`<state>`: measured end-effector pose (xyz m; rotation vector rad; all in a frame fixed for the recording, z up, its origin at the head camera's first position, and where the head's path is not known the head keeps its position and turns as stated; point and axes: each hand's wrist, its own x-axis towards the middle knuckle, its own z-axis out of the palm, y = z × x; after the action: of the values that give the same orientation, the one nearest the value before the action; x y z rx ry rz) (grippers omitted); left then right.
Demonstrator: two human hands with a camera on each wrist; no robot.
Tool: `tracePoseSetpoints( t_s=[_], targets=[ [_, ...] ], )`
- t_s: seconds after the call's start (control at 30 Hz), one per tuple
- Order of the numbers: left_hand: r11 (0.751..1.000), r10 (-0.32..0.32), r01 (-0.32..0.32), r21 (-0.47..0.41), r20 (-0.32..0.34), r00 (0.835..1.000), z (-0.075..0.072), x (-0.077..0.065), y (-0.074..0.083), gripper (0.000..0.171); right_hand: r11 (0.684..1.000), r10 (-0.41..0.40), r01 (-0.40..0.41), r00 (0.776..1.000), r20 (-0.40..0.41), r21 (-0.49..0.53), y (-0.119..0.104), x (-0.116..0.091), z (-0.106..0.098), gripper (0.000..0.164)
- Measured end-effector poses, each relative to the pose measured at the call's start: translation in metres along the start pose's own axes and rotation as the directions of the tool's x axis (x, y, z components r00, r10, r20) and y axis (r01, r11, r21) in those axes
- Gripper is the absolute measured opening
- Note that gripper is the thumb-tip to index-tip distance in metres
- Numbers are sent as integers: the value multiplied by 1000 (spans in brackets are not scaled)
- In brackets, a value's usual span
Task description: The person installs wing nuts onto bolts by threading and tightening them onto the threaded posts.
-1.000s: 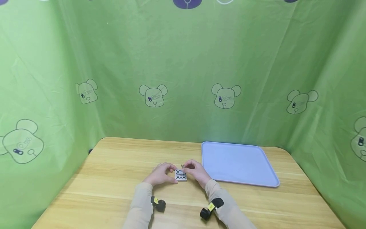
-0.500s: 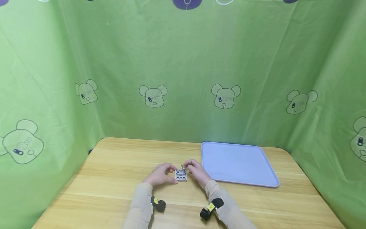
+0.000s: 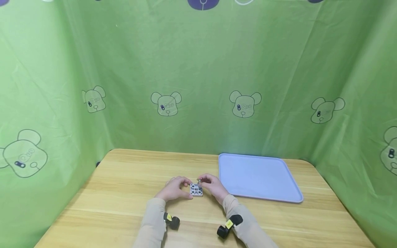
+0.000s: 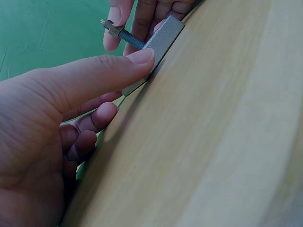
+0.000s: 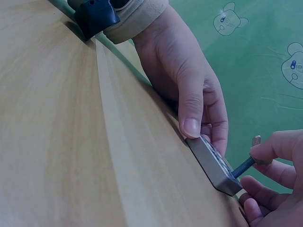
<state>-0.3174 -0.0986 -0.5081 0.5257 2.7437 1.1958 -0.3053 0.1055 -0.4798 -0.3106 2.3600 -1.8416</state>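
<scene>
A small square grey block (image 3: pixel 196 194) with round holes in its top lies on the table in the head view. My left hand (image 3: pixel 175 189) grips its left side, the thumb (image 4: pixel 142 56) pressed along the near edge and fingers behind. From the far right corner of the block rises a threaded bolt (image 4: pixel 131 39), carrying a wing nut (image 4: pixel 112 29) near its top. My right hand (image 3: pixel 214 186) pinches that wing nut between thumb and finger, its other fingers curled beside the block's corner in the right wrist view. The fingers partly cover the nut.
A pale blue tray (image 3: pixel 257 175) sits on the wooden table (image 3: pixel 124 193) to the right, just beyond my right hand. Green printed curtains (image 3: pixel 198 69) close in the back and sides. Black wrist cameras (image 3: pixel 229 225) are strapped to both sleeves.
Half a second ago the right fingers had parted from the wing nut, leaving its wings showing; now they pinch it again. The left hand and block have stayed in place.
</scene>
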Motion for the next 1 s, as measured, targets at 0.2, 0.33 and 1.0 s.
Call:
tracePoseSetpoints(
  t_s=[0.2,0.33,1.0],
  targets=[
    [1000,0,0,-2,2,1000,-1,0,2,53,1000,28,-28,1000,-2,3,1,2,-1,22],
    [1000,0,0,-10,5,1000,-1,0,2,53,999,44,-44,999,-27,5,18,13,0,20],
    [1000,-10,10,-11,-4,1000,0,0,0,55,998,57,-56,998,-31,35,28,22,-3,26]
  ],
)
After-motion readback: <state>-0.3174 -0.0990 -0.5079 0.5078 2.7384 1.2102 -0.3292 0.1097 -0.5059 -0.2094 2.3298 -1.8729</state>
